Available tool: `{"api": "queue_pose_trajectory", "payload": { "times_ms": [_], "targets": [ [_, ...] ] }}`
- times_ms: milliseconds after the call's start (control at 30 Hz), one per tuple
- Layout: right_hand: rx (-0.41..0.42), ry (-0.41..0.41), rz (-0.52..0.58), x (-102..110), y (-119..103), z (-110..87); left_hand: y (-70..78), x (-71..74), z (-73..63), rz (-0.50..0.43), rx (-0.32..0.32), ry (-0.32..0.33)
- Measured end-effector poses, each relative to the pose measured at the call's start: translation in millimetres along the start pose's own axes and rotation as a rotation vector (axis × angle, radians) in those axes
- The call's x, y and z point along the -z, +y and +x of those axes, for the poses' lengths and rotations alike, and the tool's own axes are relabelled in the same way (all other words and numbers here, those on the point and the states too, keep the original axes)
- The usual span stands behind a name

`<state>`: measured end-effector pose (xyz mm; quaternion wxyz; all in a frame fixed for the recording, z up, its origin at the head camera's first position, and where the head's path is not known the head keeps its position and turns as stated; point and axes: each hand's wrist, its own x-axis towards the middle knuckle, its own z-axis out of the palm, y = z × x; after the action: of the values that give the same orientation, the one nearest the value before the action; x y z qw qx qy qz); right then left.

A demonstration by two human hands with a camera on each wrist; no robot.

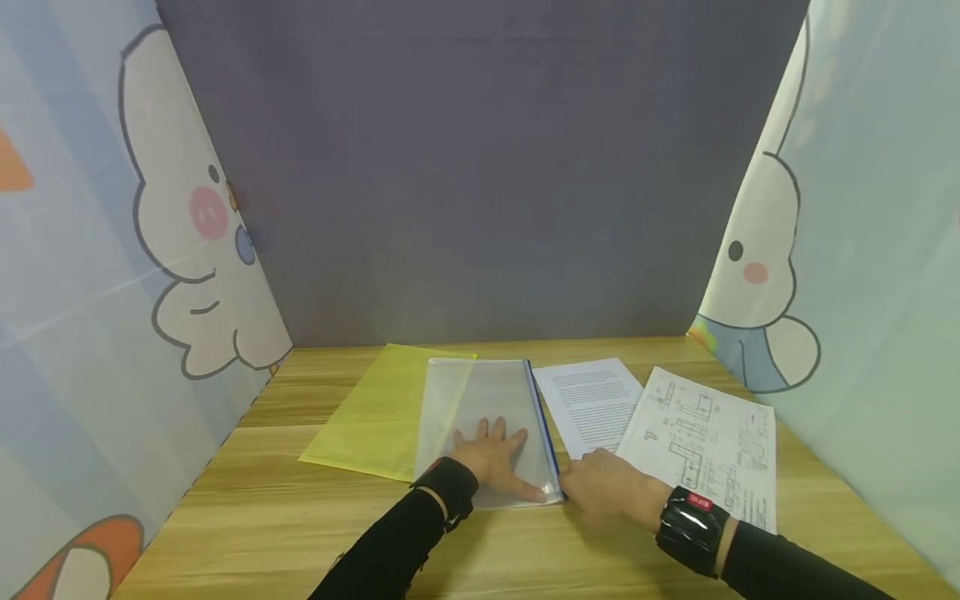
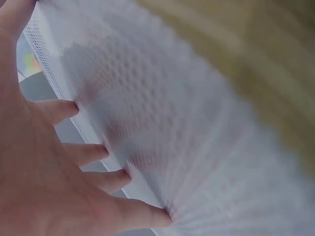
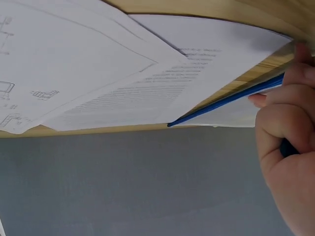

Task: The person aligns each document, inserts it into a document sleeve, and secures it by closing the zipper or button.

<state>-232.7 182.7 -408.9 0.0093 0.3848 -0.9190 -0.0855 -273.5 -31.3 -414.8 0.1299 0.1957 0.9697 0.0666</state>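
Observation:
A clear plastic zip document bag [image 1: 480, 387] with a mesh texture lies flat, its blue zip edge [image 1: 542, 417] along the right side. My left hand [image 1: 489, 458] rests on the bag's lower part with fingers spread; in the left wrist view the fingertips press the mesh sheet [image 2: 147, 98]. At the lower end of the blue edge, my right hand [image 1: 600, 485] has its fingers curled. The right wrist view shows a small dark blue zip slider [image 3: 288, 148] gripped between thumb and fingers, mostly hidden by them.
A yellow translucent folder [image 1: 360, 417] lies at the left, partly under the bag. To the right are a sheet of printed text [image 1: 588, 400] and, overlapping it, sheets with line drawings [image 1: 705, 442]. The wooden table [image 1: 247, 517] meets a grey panel [image 1: 480, 208] at the back.

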Motion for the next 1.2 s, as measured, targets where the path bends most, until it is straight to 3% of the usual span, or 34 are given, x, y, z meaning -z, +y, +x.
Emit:
{"api": "queue_pose_trajectory", "payload": {
  "times_ms": [400,933,1200],
  "targets": [
    [0.037,0.031,-0.031,-6,6,0.2,2.5,-1.0,-1.5,0.013,0.006,0.003],
    [0.002,-0.003,-0.054,-6,7,5.8,3.5,-1.0,-0.8,0.016,0.015,0.002],
    [0.008,0.027,-0.027,-8,11,9.0,2.9,-1.2,0.3,0.024,0.01,0.007]
  ]
}}
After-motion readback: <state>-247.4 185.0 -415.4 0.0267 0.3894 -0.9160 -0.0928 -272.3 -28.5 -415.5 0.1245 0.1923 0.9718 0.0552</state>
